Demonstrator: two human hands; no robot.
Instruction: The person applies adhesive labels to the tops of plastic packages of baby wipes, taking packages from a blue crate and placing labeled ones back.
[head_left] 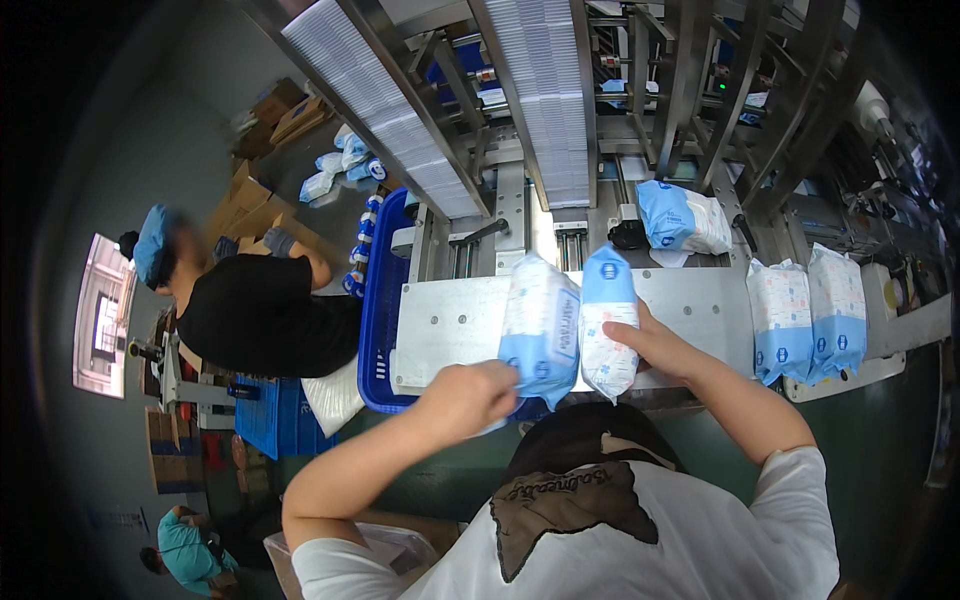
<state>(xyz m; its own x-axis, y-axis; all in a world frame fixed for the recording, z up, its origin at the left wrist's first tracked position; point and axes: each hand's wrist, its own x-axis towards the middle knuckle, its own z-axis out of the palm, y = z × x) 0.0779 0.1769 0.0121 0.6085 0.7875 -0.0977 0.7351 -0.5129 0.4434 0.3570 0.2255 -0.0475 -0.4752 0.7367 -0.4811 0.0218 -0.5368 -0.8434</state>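
Two blue-and-white soft packs of wipes are side by side in front of me, over the near edge of the metal worktop. My right hand [645, 340] grips the right pack [608, 315], its thumb lying across the front. The left pack [541, 325] is slightly blurred and tilted. My left hand [472, 398] is closed at that pack's lower left corner, with the fingertips partly hidden. Farther back, another pack [685, 220] lies on the machine. Two more packs [781, 320] [837, 312] stand next to each other on the right.
Metal frames hold tall stacks of white pieces [550, 110] behind the worktop [455, 325]. A blue basket [380, 300] adjoins its left end. A co-worker in black [270, 310] works at the left near cardboard boxes [245, 205] and more packs [335, 165]. Another person [190, 550] is farther off.
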